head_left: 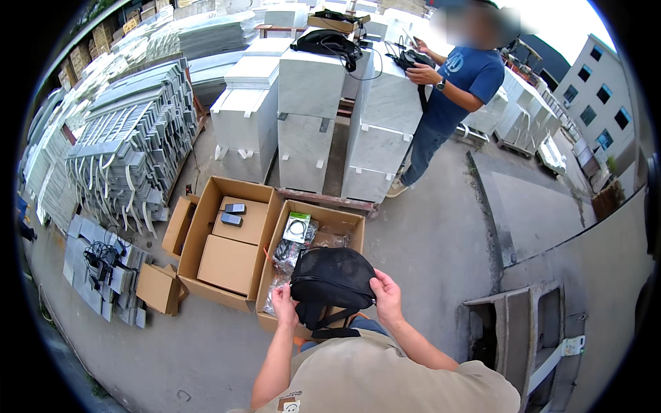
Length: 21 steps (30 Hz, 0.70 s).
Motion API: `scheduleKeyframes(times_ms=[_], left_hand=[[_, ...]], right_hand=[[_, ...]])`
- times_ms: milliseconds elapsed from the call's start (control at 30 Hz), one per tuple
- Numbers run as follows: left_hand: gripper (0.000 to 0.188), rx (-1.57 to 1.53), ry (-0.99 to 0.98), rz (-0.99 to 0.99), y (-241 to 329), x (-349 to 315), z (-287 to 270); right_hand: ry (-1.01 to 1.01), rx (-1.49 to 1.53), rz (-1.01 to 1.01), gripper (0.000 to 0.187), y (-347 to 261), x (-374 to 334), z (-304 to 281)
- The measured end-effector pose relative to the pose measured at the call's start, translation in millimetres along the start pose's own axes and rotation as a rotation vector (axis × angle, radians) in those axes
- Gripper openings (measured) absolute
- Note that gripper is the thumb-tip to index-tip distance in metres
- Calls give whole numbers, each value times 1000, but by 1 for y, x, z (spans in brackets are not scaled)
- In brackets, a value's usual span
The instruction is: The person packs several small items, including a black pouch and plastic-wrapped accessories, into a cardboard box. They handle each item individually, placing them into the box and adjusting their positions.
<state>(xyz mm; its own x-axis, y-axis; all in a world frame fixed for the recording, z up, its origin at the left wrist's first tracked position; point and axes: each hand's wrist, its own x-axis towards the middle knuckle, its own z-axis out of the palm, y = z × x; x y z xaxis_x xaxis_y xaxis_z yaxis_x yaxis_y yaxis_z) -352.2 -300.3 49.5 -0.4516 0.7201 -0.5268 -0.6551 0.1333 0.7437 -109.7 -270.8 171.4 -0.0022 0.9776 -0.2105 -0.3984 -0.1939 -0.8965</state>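
Note:
A small black bag (334,277) with a rounded top and dangling straps hangs in front of my body, above the near side of an open carton. My left hand (284,307) pinches its left edge. On the opposite edge, my right hand (387,296) grips the bag between thumb and fingers. Beneath and beyond it, the open cardboard carton (344,219) holds several clear plastic packets and a green-and-white box (297,227). The bag covers part of that carton.
To the left, a larger open carton (272,217) contains brown boxes and two dark devices (233,215). White stone blocks (308,89) stand beyond. A person (454,82) in a blue shirt handles a black item there. Cables (103,265) lie on slabs at left; concrete troughs (516,323) stand right.

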Motion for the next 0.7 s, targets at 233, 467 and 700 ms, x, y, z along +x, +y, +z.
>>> scheduleKeyframes(times_ms=[233,467,700], left_hand=[[11,-177,229,61,-23,40,1],[40,-772,192,56,-32,-6,23],[47,-883,337,-208,-116,-119,46]], right_hand=[[28,-81,39,35,3,27,-27],[-534,-307,639,32,-7,104,-65],[-1074,-363,883,35,28,110,-101]])
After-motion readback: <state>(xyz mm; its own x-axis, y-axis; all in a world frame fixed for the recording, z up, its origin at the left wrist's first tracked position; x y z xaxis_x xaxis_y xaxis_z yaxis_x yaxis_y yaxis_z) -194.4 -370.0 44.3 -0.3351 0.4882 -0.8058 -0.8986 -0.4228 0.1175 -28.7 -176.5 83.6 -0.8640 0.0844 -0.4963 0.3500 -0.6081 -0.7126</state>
